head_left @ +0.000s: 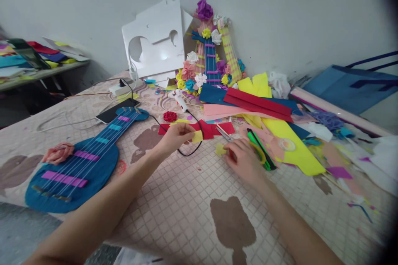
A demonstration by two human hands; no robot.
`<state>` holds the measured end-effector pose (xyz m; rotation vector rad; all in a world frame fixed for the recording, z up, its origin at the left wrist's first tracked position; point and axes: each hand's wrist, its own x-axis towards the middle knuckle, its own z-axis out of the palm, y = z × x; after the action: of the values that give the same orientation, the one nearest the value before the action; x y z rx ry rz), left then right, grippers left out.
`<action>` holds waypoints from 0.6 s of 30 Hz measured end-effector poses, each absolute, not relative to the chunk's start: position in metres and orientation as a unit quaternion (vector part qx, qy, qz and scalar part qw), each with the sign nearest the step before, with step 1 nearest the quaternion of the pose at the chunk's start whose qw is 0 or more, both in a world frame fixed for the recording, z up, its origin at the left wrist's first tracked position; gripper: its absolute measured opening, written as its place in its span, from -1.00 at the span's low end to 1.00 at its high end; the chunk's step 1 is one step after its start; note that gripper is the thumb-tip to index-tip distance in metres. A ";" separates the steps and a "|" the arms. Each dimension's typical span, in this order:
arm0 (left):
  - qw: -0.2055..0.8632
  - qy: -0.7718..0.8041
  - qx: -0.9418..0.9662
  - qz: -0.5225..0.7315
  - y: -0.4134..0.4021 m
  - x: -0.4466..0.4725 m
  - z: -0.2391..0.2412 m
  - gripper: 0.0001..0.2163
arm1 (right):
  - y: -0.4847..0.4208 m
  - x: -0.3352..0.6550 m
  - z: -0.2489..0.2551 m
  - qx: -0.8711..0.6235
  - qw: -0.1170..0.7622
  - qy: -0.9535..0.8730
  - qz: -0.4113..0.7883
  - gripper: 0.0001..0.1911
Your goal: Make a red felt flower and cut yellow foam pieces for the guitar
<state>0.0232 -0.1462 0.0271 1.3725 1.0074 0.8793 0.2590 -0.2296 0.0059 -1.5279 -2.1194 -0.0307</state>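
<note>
My left hand pinches a small yellow crepe paper piece between thumb and fingers, above the table. My right hand has its fingertips closed on another small yellow piece. Scissors lie just beyond the right hand, which partly hides them. Beside it is a green and black box cutter. Red crepe paper strips lie behind both hands, with a black cable looping in front of them. A rolled red paper flower sits farther back.
A blue paper-covered guitar with a pink flower lies at left, near a phone. A white glue gun rests at centre back. Folded crepe paper piles up at right. Flower-decorated guitars and white foam board lean on the wall.
</note>
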 end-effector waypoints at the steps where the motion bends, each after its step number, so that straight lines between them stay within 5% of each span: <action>1: 0.574 0.436 0.586 0.369 -0.146 0.023 0.026 -0.94 | -0.230 0.257 0.005 -0.551 0.239 -0.799 -0.024 -0.80; 4: 0.579 0.436 0.591 0.354 -0.147 0.023 0.024 -0.90 | -0.230 0.254 0.001 -0.529 0.193 -0.825 -0.049 -0.63; 12: 0.626 0.393 0.589 0.327 -0.153 0.026 0.022 -0.83 | -0.221 0.263 -0.007 -0.536 0.208 -0.817 -0.032 -0.82; 18: 0.635 0.364 0.618 0.286 -0.173 0.036 0.028 -0.88 | -0.232 0.248 0.010 -0.552 0.362 -0.742 0.117 -0.83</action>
<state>0.0362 -0.1732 0.0276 1.4124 0.8321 0.6531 0.2484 -0.2322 0.0100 -1.4218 -1.9122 0.3007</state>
